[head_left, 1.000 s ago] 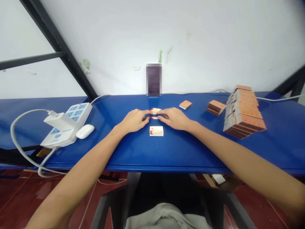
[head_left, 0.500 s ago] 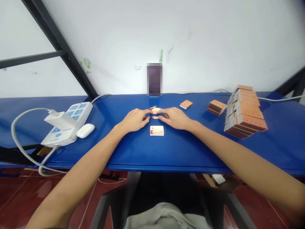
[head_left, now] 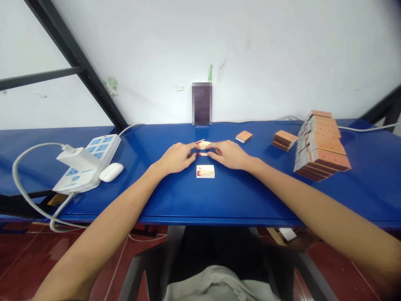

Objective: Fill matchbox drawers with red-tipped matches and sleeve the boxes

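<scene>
My left hand and my right hand rest on the blue table, facing each other. Between them lie loose matches with red heads to the left. The left fingers close in on the head ends, the right fingers on the plain ends. A smaller bunch of matches shows between the two thumbs. How firmly the fingertips grip is hard to see. Just nearer to me sits a white matchbox tray holding matches, red heads also at its left.
An orange matchbox lies beyond my right hand. Farther right are a small stack of matchboxes and a tall pile. At left stand a power strip with a plugged-in charger and a white earbud case. A blurred dark panel leans at the wall.
Both hands stay around the matches in nearly the same pose. The whole view shifts very slightly; the tray and matchboxes have not moved.
</scene>
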Demonstrator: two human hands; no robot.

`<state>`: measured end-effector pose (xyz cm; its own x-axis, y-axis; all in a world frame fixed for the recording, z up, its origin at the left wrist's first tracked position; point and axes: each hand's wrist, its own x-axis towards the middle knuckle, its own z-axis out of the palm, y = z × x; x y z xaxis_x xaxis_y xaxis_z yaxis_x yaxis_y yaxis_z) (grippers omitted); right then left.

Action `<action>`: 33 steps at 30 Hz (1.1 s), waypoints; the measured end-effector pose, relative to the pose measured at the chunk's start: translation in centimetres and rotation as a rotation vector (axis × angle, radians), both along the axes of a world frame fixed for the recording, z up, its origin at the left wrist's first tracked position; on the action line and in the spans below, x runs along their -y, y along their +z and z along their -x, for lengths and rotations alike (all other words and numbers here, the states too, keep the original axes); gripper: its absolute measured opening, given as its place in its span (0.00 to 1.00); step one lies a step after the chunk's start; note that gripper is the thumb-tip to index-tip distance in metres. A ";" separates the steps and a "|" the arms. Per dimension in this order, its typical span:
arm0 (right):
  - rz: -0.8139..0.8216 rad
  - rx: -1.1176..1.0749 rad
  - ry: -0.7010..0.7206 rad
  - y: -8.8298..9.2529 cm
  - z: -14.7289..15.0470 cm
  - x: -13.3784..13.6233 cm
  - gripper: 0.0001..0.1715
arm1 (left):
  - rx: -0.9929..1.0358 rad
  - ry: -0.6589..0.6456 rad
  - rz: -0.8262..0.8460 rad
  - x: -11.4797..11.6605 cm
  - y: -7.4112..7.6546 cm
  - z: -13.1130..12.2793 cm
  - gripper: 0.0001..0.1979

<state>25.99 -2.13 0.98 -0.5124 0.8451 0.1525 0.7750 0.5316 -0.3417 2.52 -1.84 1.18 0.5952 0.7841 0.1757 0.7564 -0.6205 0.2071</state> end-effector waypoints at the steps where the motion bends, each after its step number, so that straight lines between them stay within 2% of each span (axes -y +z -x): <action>1: 0.000 -0.001 0.001 0.0 0.0 0.0 0.21 | -0.001 0.000 0.001 0.0 0.0 0.0 0.20; 10: -0.012 -0.037 0.020 -0.3 -0.2 -0.1 0.22 | -0.025 -0.034 -0.017 0.0 0.0 0.0 0.22; 33: 0.006 -0.071 0.008 -0.5 -0.3 -0.3 0.20 | -0.024 -0.014 0.005 -0.3 -0.3 0.1 0.22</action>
